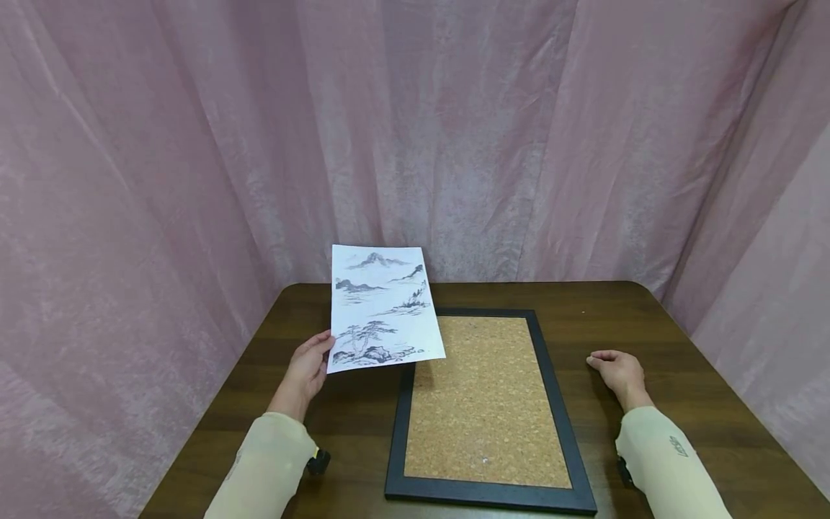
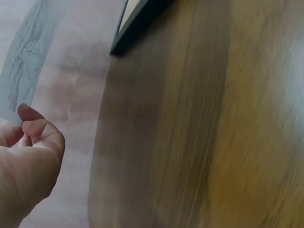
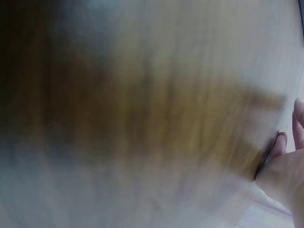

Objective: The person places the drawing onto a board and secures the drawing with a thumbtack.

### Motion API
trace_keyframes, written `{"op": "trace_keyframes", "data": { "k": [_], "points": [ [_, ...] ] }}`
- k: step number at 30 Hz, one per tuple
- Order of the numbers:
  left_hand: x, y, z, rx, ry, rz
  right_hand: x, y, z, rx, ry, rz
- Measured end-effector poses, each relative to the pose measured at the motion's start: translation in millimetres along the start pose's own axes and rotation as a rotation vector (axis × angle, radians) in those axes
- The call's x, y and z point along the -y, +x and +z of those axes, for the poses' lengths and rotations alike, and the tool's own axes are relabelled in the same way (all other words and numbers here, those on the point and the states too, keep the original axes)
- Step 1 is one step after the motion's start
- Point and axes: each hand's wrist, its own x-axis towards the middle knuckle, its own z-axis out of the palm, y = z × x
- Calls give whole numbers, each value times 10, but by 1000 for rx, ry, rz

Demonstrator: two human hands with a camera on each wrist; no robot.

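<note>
With left hand (image 1: pixel 309 365) pinching the paper (image 1: pixel 382 310) by its lower left edge and right hand (image 1: pixel 621 373) loosely curled, seemingly empty, risks a crease or slip through one-sided support.

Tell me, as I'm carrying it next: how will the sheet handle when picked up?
The sheet is probably light, as the left hand holds it by one edge. It seems fairly stiff, spreading nearly flat from that grip. Thin-edged, it might crease.
</note>
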Motion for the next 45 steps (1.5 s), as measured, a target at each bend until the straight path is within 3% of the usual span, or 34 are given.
{"op": "trace_keyframes", "data": {
  "k": [10, 18, 25, 30, 45],
  "points": [
    [301, -106, 444, 69, 96, -22, 12, -12, -1, 21, 52, 42],
    [491, -260, 674, 155, 155, -44, 17, -2, -7, 23, 58, 39],
    [662, -350, 774, 233, 163, -71, 9, -5, -17, 13, 36, 57],
    [747, -443, 820, 282, 220, -67, 0, -3, -16, -9, 24, 41],
    [848, -739, 844, 434, 525, -38, -2, 13, 7, -17, 43, 38]
  ]
}}
